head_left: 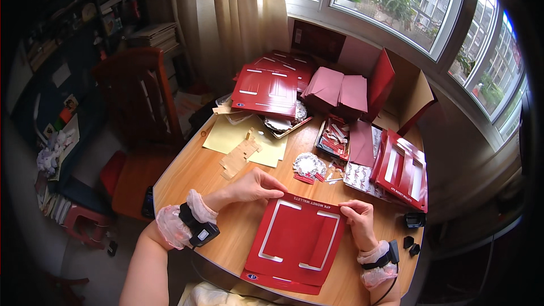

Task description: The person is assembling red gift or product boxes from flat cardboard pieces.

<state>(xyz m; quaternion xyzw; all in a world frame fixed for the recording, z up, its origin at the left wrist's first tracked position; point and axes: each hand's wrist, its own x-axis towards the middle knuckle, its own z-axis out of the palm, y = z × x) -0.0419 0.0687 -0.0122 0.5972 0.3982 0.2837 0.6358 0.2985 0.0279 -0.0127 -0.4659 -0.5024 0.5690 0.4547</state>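
Beyond the hands, the far side of the worktop [175,184] is crowded. A stack of red cards [265,89] rises at the back left, with stacks of pink paper [352,92] beside it and an open cardboard box [412,88] at the back right. Nearer lie yellow sheets [218,135] with a tan paper piece [241,156] on them, and a tray of small pieces [333,139]. A round patterned piece [309,164], with red scraps by it, lies just past the sheet being held, and red frames [416,181] cover the right side, beyond the right hand.

The red sheet [297,235] is at the near edge of the worktop, its long axis running away from the person, the far end leaning slightly right. A line of lettering runs along its far edge. The left hand [256,186] pinches its far left corner between thumb and fingers; the right hand [359,222] pinches the far right corner likewise. Whether the sheet rests flat or is slightly raised cannot be told.
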